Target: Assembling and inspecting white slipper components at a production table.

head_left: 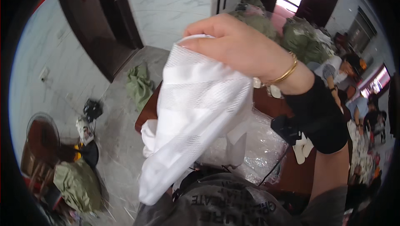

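Note:
My right hand [233, 42] comes in from the right, a gold bangle at its wrist and a black cover on the forearm. Its thumb and fingers pinch the upper edge of a white knit sock [196, 88] with bands of open mesh. The sock hangs close in front of me and slants down to the lower left. More white fabric [148, 136] shows at its left side; whether it is the same piece I cannot tell. My left hand does not show; the sock may hide it.
Behind the sock stands a reddish-brown table [300, 176] with clear plastic packaging [262, 151] and white flat pieces [302, 149]. Green sacks [302, 38] pile up at the back; another sack [77, 184] lies at lower left. Other people [333, 72] are at the right.

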